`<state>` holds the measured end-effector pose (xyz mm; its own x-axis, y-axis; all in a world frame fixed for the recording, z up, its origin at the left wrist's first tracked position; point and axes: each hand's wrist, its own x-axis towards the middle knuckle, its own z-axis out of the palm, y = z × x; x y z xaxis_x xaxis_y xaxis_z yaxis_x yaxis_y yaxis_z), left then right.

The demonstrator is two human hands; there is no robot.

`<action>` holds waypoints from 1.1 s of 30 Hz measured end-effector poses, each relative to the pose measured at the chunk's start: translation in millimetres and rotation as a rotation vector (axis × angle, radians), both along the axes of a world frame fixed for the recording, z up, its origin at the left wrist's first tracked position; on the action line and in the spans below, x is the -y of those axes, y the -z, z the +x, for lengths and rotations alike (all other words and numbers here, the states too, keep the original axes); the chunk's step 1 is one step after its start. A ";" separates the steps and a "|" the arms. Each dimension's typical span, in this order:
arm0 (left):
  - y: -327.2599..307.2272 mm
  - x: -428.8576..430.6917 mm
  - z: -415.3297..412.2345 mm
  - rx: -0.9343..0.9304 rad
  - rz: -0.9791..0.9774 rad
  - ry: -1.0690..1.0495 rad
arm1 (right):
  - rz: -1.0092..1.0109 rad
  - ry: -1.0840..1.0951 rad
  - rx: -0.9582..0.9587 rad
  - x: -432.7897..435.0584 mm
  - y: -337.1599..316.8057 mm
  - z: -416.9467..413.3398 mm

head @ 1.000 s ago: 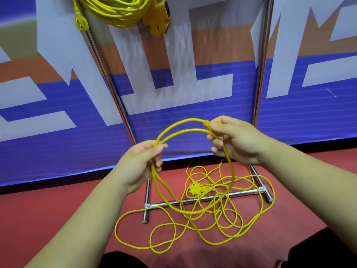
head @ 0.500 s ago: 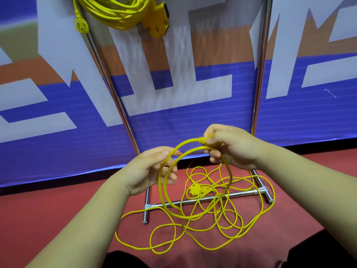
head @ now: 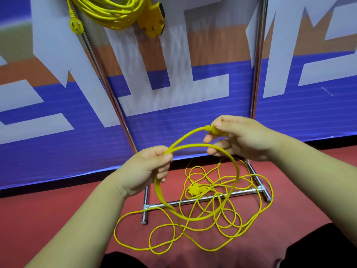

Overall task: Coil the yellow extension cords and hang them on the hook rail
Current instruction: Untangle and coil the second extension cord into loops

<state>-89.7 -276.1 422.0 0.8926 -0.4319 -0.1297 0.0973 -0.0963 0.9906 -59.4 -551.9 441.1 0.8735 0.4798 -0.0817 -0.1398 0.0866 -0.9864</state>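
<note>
A yellow extension cord (head: 195, 219) lies mostly as a loose tangle on the red floor, its yellow plug (head: 193, 188) in the middle of the heap. One end is raised as a round loop between my hands. My right hand (head: 239, 138) pinches the cord's moulded end at the loop's top. My left hand (head: 148, 169) grips the two strands where they cross on the left. A second yellow cord (head: 114, 12), coiled, hangs at the top left with its socket block (head: 152, 22) and round plug (head: 76, 26); the hook rail is out of view.
Two chrome uprights (head: 108, 84) of a metal rack stand before a blue, white and orange banner. The rack's floor crossbar (head: 204, 199) runs under the cord tangle. Dark trouser knees show at the bottom edge.
The loop has turned flatter and my left hand slid up to where the strands cross. My right hand dropped and then rose a little with the cord's end.
</note>
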 end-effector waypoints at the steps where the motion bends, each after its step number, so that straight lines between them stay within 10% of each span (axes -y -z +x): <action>1: -0.1 0.4 0.4 0.000 -0.038 -0.044 | 0.021 0.003 -0.023 1.5 1.1 1.0; 5: -0.4 3.2 1.6 0.044 -0.057 -0.175 | 0.027 -0.054 -0.066 3.5 3.2 1.7; 10: 1.2 -1.5 4.2 0.443 0.451 -0.282 | 0.086 0.050 -0.066 1.3 3.9 2.6; 16: 3.1 -5.2 5.1 0.213 0.171 -0.462 | -0.079 0.043 -0.065 2.0 8.7 3.0; 22: 3.3 -18.8 1.8 -0.217 -0.103 -0.091 | -0.020 0.127 0.025 -2.2 12.8 1.8; 33: -12.3 6.2 -6.4 0.083 0.025 -0.017 | -0.007 0.039 0.127 -17.1 11.5 -3.8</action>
